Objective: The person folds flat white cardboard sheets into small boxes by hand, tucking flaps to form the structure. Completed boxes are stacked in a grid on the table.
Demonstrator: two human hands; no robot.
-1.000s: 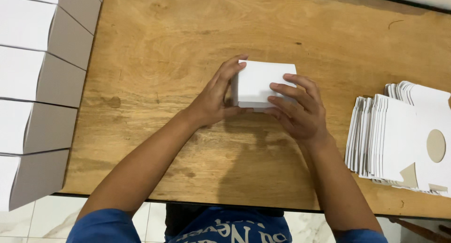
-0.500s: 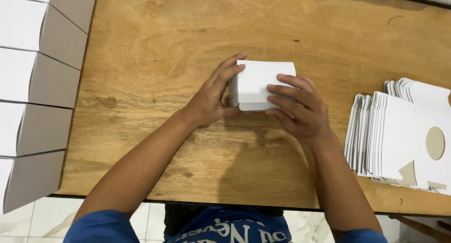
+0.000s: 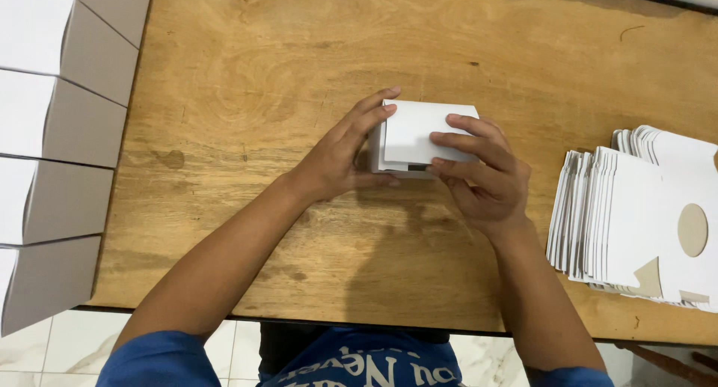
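since the earlier frame, little has moved; right fingers sit slightly further over the lid. small white box (image 3: 422,140) at frame centre on wooden table (image 3: 262,73), clamped between both hands. left hand (image 3: 340,155) grips its left side, fingers up along the edge. right hand (image 3: 479,174) presses fingers flat on top. stack of flat white box blanks (image 3: 628,207) at right edge. row of finished boxes (image 3: 52,125) down left edge, contents not visible.
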